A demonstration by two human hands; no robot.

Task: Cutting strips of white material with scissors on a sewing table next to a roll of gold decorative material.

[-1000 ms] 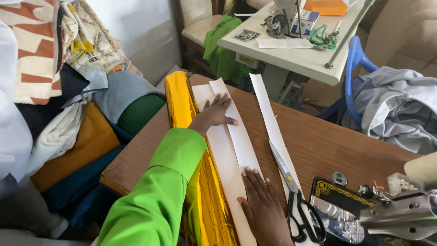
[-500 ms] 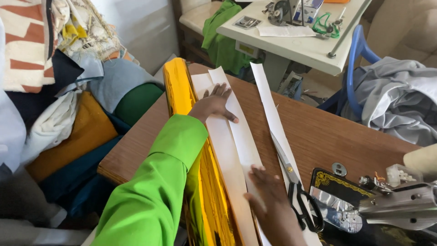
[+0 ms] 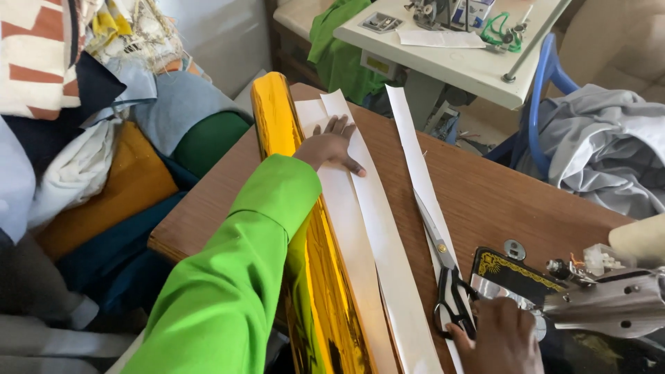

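My left hand (image 3: 332, 144), in a bright green sleeve, lies flat with its fingers spread on long white paper strips (image 3: 360, 235). The strips run lengthwise along the brown wooden table (image 3: 512, 201). A roll of shiny gold foil (image 3: 277, 118) lies beside them on the left, partly under my arm. Another white strip (image 3: 410, 149) lies further right, with scissors (image 3: 443, 266) resting on it, blades pointing away from me. At the bottom edge my right hand (image 3: 500, 339) is on the black scissor handles, its fingers curled over them.
A black sewing machine (image 3: 589, 298) with gold ornament stands at the table's right end. Piled fabrics (image 3: 104, 159) fill the left side. Behind stand a white table (image 3: 457, 55) with small tools, green cloth (image 3: 339, 48), and a blue chair (image 3: 547, 76) with grey fabric (image 3: 609, 145).
My right hand left the white strips and moved right onto the scissor handles. My left hand stayed pressed on the strips. The view shifted a little.
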